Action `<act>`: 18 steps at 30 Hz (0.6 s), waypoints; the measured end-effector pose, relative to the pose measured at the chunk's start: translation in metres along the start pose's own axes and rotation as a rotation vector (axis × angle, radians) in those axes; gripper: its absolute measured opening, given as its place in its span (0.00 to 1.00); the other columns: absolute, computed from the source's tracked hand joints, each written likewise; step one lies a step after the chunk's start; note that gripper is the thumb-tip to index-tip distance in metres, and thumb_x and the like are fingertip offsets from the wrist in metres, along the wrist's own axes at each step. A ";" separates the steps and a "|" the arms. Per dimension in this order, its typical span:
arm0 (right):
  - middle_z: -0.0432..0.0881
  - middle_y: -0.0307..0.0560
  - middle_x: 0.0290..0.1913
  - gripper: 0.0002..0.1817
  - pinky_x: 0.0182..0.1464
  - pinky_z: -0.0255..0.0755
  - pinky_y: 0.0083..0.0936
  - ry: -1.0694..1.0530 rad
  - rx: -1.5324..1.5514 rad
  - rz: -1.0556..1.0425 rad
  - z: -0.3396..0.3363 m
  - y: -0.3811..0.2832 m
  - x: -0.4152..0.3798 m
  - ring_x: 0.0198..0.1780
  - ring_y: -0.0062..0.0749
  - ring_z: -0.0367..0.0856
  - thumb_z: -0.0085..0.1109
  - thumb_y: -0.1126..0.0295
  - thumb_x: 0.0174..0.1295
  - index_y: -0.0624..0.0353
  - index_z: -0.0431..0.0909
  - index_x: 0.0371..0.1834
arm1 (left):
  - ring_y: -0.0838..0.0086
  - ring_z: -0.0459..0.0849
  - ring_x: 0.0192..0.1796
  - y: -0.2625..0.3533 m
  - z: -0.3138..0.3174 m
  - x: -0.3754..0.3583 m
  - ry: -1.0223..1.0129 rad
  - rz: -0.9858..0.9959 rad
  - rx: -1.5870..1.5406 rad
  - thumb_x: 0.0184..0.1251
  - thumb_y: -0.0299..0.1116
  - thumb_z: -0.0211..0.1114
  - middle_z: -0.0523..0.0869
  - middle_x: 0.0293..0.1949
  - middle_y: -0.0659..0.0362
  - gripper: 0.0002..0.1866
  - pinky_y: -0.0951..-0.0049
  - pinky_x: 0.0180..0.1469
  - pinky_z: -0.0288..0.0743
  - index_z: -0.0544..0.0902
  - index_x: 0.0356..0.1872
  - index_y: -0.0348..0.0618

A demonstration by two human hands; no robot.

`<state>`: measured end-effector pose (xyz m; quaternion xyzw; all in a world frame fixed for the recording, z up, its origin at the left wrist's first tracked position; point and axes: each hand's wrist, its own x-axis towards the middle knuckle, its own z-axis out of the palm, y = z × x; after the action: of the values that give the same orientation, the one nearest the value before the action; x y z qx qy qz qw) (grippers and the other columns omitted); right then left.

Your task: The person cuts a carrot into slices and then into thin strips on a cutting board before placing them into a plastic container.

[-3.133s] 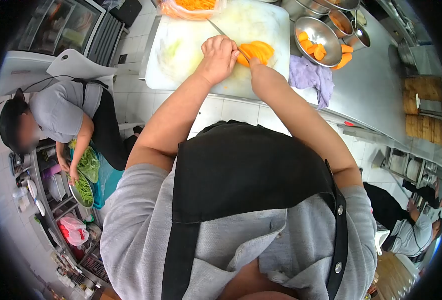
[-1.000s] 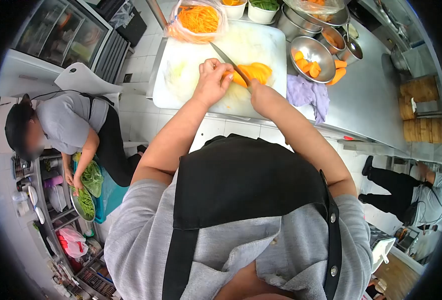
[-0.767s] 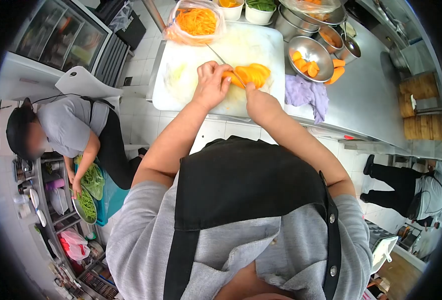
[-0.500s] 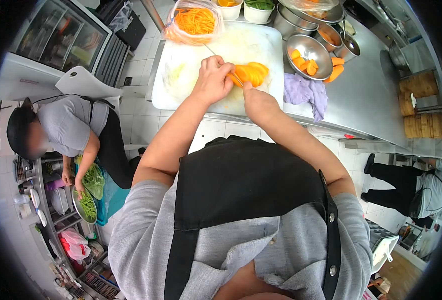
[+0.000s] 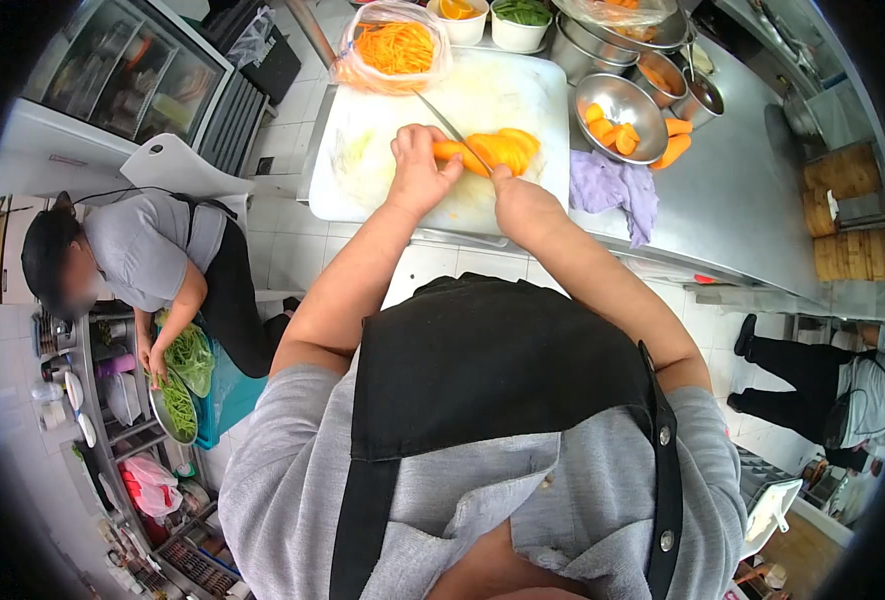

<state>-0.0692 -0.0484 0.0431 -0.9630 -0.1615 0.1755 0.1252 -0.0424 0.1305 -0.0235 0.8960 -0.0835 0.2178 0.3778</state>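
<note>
On the white cutting board (image 5: pixel 363 115), my left hand (image 5: pixel 421 168) grips the uncut end of a carrot (image 5: pixel 447 150), thumb below and fingers above. My right hand (image 5: pixel 525 208) is closed round the handle of a knife (image 5: pixel 450 124), whose handle is mostly hidden by the fingers. The blade points up and left and crosses the carrot between the held end and the cut part. Right of the blade, overlapping carrot slices (image 5: pixel 508 152) lean against each other.
Shredded carrot (image 5: pixel 395 48) fills a plastic bag behind the board. To the right are a metal bowl (image 5: pixel 645 100) with carrot chunks, carrot pieces (image 5: pixel 673 150), a purple cloth (image 5: pixel 618 190) and steel pots. A co-worker (image 5: pixel 168 250) at left handles green beans (image 5: pixel 175 405).
My left hand has opened its hold slightly and slid left along the carrot, baring more of its end. More of the knife blade shows now. The co-worker's hands have come together over the beans.
</note>
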 end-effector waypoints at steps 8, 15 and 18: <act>0.82 0.65 0.32 0.11 0.40 0.75 0.50 0.025 0.032 -0.009 -0.021 -0.005 -0.032 0.37 0.58 0.83 0.42 0.76 0.62 0.66 0.65 0.47 | 0.54 0.63 0.55 0.002 0.000 0.000 -0.063 -0.012 0.023 0.55 0.33 0.66 0.68 0.48 0.49 0.14 0.57 0.61 0.61 0.76 0.43 0.47; 0.81 0.64 0.27 0.10 0.35 0.76 0.49 0.069 -0.003 -0.073 -0.016 0.001 -0.034 0.32 0.57 0.83 0.43 0.76 0.62 0.69 0.65 0.45 | 0.56 0.64 0.53 0.001 0.002 0.000 -0.022 0.009 0.001 0.54 0.32 0.66 0.72 0.45 0.52 0.12 0.59 0.60 0.62 0.77 0.40 0.46; 0.81 0.64 0.27 0.09 0.35 0.76 0.49 0.076 0.000 -0.083 -0.014 0.003 -0.032 0.32 0.57 0.83 0.43 0.76 0.62 0.68 0.65 0.44 | 0.57 0.64 0.52 -0.001 0.003 0.000 -0.015 0.025 -0.001 0.53 0.30 0.66 0.73 0.43 0.53 0.12 0.60 0.59 0.62 0.78 0.39 0.45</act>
<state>-0.0912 -0.0653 0.0648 -0.9615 -0.1963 0.1334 0.1386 -0.0409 0.1289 -0.0255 0.8963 -0.0977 0.2160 0.3748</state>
